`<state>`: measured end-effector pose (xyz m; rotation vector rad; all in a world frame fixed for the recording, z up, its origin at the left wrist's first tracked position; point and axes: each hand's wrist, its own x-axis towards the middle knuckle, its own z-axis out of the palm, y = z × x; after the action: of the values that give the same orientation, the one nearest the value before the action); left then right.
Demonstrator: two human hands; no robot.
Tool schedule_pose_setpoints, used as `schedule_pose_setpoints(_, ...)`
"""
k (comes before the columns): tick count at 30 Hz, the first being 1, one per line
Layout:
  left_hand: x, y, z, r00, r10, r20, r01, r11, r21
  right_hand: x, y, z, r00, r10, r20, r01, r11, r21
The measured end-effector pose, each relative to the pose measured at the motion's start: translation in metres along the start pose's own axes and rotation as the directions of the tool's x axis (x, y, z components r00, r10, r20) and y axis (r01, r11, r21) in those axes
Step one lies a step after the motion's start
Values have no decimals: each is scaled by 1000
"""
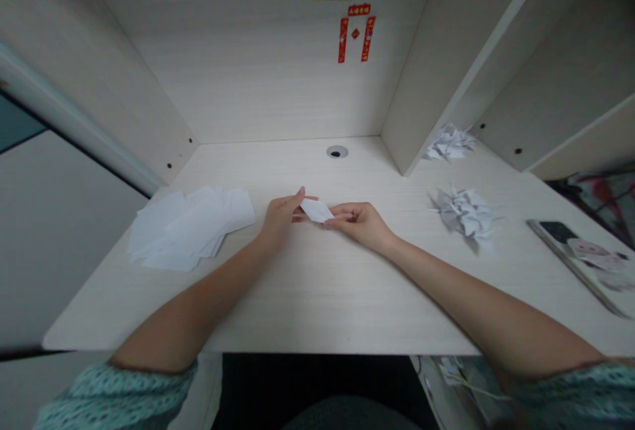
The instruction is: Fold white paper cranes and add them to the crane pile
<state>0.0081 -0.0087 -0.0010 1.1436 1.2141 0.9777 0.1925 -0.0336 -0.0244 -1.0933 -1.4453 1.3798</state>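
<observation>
Both hands are pinched narrow on a small folded paper point(316, 210), left hand point(280, 218) on one end, right hand point(360, 225) on the other, over the counter point(317, 298). Loose sheets point(191, 228) lie left of the grip, folded shapes point(466, 215) right.

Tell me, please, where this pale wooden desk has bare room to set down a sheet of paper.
The widest free patch lies between the left forearm and right forearm. Another lies behind the left hand and right hand, toward the round black grommet. Crowded spots: loose white paper sheets at left, folded white paper figures and a glossy magazine at right.
</observation>
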Motion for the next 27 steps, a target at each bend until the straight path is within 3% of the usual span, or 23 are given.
schedule_pose_setpoints(7,-4,2,3,999,9,-40,-9,1000,2,3,-2,0,998,44,-39,-40,994,97)
schedule_pose_setpoints(14,-2,1,2,999,6,-42,-7,1000,-24,5,-5,-2,985,79,-154,-61,991,121)
schedule_pose_setpoints(27,1,-3,2,997,23,-75,-24,1000,-17,4,-1,-3,976,-129,-178,134,991,16)
